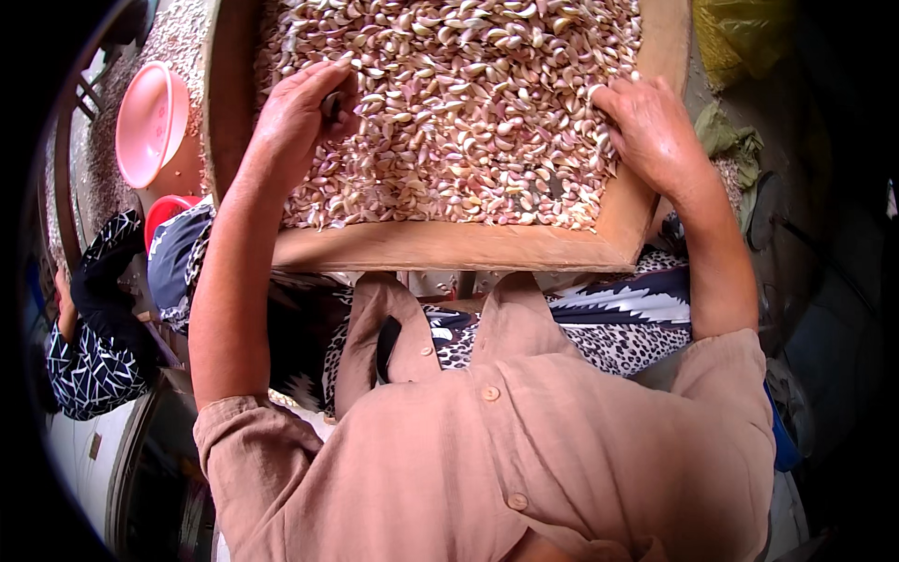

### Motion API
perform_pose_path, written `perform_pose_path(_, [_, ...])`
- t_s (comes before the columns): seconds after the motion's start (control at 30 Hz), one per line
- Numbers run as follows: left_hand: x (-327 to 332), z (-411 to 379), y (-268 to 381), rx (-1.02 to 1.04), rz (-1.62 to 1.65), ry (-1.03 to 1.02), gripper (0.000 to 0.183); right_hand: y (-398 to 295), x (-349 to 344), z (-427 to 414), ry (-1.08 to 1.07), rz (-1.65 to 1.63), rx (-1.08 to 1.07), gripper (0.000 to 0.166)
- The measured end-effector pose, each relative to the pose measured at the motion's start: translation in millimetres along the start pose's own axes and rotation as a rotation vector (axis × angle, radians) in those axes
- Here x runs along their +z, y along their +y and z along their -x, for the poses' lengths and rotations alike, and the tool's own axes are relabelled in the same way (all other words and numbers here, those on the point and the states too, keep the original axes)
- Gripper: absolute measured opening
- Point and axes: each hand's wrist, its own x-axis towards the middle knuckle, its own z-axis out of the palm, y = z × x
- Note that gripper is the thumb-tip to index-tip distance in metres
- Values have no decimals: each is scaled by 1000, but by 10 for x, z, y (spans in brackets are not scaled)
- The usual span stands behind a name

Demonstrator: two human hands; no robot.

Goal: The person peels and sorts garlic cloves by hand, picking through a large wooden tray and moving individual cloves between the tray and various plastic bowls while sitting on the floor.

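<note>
Many unpeeled garlic cloves, cream and pinkish purple, lie spread in a shallow wooden-framed tray before me. My left hand is over the cloves on the left side, its fingers curled under and the thumb and forefinger tips close together; a pale spot there may be a nail or a clove. At the right, my right hand is bent down over the tray's side rim, its fingertips among the cloves. Something whitish shows at one of its fingertips. What either hand holds is hidden.
A pink plastic basin stands left of the tray, with a red basin below it. Another person's patterned sleeve shows at far left. A yellow plastic sack lies at upper right, above a crumpled green cloth or bag.
</note>
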Motion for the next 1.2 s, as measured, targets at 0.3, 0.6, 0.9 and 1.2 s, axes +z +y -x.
perform_pose_path(0.3, [-50, -13, -12, 10, -32, -58, 29, -341, 99, -61, -562, -173, -145, 17])
perform_pose_path(0.6, [88, 76, 30, -1, -109, -73, 30, -678, 390, -214, 1, -406, -178, 15])
perform_pose_path(0.9, [123, 97, -22, -19, -108, -97, 29, -860, 564, -293, -27, -258, -177, 14])
perform_pose_path(1.2, [192, 136, -91, -56, -126, -181, 30, -620, 178, -448, -236, -884, 21, 11])
